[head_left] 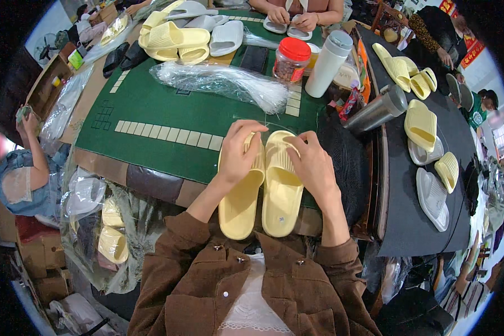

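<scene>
In front of my chest, a pair of pale yellow slide slippers lies side by side, toes pointing away from me, at the table's near edge. My left hand [242,152] curls over the strap of the left slipper [238,213], its fingertips at the toe end. On the right slipper [281,210], which has a small round sticker at its heel, my right hand [313,162] grips the outer side and toe with bent fingers. A thin clear strand [266,121] shows faintly between the two toes; its ends are hidden by my fingers.
Beyond my hands lie a plastic-wrapped bundle of thin white strands [224,84], a red-lidded jar [292,59], a white bottle [329,63] and a steel tumbler [378,109]. Yellow slippers [176,39] pile at the back left; more slippers [421,124] lie right. Another person's hands [291,19] work opposite.
</scene>
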`<control>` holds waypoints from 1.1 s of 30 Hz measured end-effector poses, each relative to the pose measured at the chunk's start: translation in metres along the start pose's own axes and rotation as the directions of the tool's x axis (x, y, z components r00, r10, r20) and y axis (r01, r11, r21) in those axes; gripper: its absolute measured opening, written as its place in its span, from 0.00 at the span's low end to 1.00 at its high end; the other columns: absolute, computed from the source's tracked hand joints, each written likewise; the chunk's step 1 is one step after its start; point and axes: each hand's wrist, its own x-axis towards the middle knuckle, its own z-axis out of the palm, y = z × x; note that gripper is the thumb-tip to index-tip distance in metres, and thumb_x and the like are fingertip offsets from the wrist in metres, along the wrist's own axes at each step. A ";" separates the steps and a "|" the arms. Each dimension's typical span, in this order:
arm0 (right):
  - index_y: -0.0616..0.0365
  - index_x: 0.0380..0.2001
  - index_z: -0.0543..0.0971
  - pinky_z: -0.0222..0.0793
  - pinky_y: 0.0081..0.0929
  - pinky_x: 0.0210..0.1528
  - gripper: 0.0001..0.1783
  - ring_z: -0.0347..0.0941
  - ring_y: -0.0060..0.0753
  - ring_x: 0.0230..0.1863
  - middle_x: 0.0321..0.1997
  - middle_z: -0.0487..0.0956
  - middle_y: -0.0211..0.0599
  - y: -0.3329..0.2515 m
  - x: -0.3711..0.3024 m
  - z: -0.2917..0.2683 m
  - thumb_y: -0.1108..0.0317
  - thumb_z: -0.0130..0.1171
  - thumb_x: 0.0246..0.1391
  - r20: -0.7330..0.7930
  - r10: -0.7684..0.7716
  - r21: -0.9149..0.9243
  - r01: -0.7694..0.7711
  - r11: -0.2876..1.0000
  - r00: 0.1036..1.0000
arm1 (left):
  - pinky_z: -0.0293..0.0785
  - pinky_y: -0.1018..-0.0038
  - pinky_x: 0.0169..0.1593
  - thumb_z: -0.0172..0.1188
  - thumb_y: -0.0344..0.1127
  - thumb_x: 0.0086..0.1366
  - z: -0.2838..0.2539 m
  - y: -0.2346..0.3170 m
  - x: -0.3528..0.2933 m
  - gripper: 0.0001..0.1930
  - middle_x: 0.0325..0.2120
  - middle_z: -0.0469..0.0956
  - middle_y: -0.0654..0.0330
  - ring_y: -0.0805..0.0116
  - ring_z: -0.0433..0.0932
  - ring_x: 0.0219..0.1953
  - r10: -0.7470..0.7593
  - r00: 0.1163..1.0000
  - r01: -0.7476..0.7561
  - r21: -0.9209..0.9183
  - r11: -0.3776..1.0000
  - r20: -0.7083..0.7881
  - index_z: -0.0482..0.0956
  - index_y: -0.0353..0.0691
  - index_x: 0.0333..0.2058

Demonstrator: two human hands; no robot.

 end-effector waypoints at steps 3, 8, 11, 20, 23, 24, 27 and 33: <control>0.58 0.40 0.77 0.76 0.45 0.34 0.09 0.78 0.53 0.31 0.40 0.74 0.47 0.000 -0.010 -0.005 0.69 0.55 0.57 -0.074 -0.114 -0.053 0.111 0.992 0.991 | 0.72 0.64 0.47 0.57 0.25 0.60 -0.011 0.017 -0.001 0.07 0.37 0.77 0.53 0.53 0.76 0.42 0.104 0.993 -0.106 0.022 0.994 0.061 0.80 0.36 0.38; 0.58 0.29 0.73 0.70 0.42 0.31 0.02 0.75 0.49 0.26 0.29 0.74 0.42 -0.010 -0.026 -0.006 0.72 0.55 0.54 -0.052 -0.201 -0.242 0.183 0.953 0.978 | 0.73 0.68 0.39 0.60 0.25 0.60 -0.020 0.045 -0.023 0.12 0.30 0.77 0.55 0.59 0.76 0.33 0.054 0.990 -0.048 -0.045 0.998 0.131 0.76 0.35 0.43; 0.56 0.26 0.70 0.67 0.35 0.30 0.03 0.74 0.40 0.25 0.23 0.72 0.36 -0.023 -0.037 -0.004 0.74 0.55 0.47 -0.025 -0.314 -0.348 0.286 0.893 0.949 | 0.73 0.70 0.33 0.60 0.24 0.60 -0.026 0.057 -0.037 0.17 0.27 0.75 0.56 0.62 0.74 0.25 0.043 0.985 -0.036 -0.049 0.998 0.165 0.73 0.35 0.49; 0.55 0.28 0.76 0.68 0.31 0.36 0.04 0.74 0.31 0.28 0.24 0.73 0.30 -0.040 -0.067 -0.007 0.69 0.55 0.47 0.108 -0.435 -0.315 0.446 0.838 0.894 | 0.74 0.72 0.34 0.59 0.25 0.61 -0.039 0.060 -0.049 0.16 0.28 0.77 0.56 0.65 0.77 0.28 0.316 0.912 -0.362 0.155 0.919 0.261 0.77 0.34 0.49; 0.55 0.28 0.76 0.67 0.30 0.35 0.04 0.74 0.30 0.28 0.23 0.73 0.30 -0.040 -0.067 -0.005 0.69 0.55 0.47 0.114 -0.435 -0.314 0.448 0.837 0.893 | 0.74 0.73 0.36 0.56 0.29 0.65 -0.052 0.079 -0.049 0.13 0.32 0.77 0.56 0.69 0.77 0.30 -0.100 0.882 0.134 -0.041 0.990 0.461 0.78 0.34 0.47; 0.55 0.28 0.76 0.67 0.29 0.35 0.04 0.74 0.30 0.27 0.23 0.73 0.29 -0.041 -0.067 -0.004 0.69 0.55 0.47 0.110 -0.436 -0.317 0.448 0.836 0.893 | 0.73 0.74 0.36 0.54 0.29 0.67 -0.052 0.078 -0.050 0.12 0.33 0.77 0.57 0.70 0.76 0.31 -0.123 0.884 0.178 -0.080 0.981 0.451 0.78 0.34 0.47; 0.54 0.26 0.75 0.66 0.28 0.33 0.03 0.74 0.28 0.27 0.23 0.73 0.29 -0.045 -0.070 0.002 0.68 0.55 0.47 0.126 -0.470 -0.313 0.485 0.817 0.874 | 0.71 0.77 0.35 0.50 0.31 0.70 -0.052 0.072 -0.052 0.12 0.35 0.77 0.59 0.75 0.74 0.31 -0.233 0.860 0.353 -0.199 0.914 0.454 0.79 0.33 0.46; 0.52 0.24 0.74 0.65 0.28 0.31 0.03 0.74 0.28 0.25 0.22 0.74 0.28 -0.051 -0.077 0.007 0.67 0.56 0.46 0.193 -0.456 -0.284 0.495 0.821 0.869 | 0.69 0.80 0.41 0.49 0.35 0.72 -0.060 0.063 -0.048 0.13 0.38 0.80 0.64 0.80 0.71 0.33 -0.379 0.708 0.674 -0.409 0.616 0.596 0.80 0.34 0.44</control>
